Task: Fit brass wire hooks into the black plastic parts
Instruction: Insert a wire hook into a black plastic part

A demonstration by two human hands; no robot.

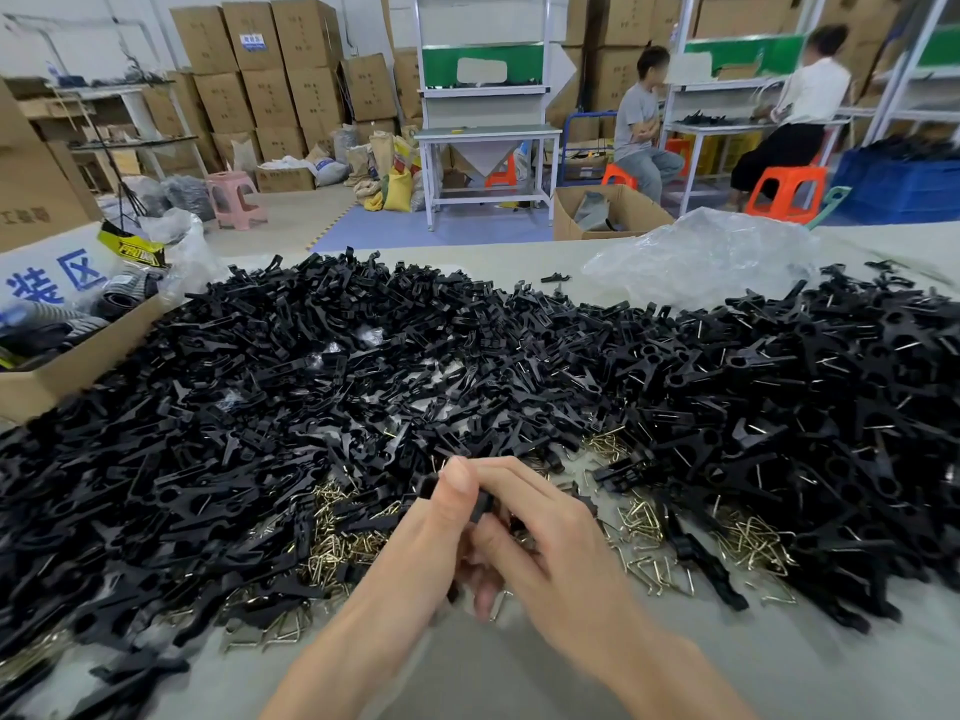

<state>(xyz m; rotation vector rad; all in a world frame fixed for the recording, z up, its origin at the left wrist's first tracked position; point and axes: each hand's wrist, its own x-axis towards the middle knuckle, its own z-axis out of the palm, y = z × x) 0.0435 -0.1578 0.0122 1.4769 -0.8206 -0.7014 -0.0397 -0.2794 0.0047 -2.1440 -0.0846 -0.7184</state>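
My left hand [431,517] and my right hand [550,537] meet low over the worktop [493,667]. Both have their fingers curled round one black plastic part [480,504]. Behind it is one huge pile of black plastic parts [311,381], far too many to count. Lots of brass wire hooks [332,548] lie at its near edge. One cardboard box [78,366] on the left is cut off. One clear plastic bag [696,262] lies at the back. My fingers hide most of the part, so I cannot tell if a hook is in it.

Looks like a factory assembly hall: cardboard cartons [270,70] stacked high at the back, steel workbenches [488,131], seated workers [641,127] on plastic stools [784,192], black plastic parts [363,356] heaped across the table [841,672].
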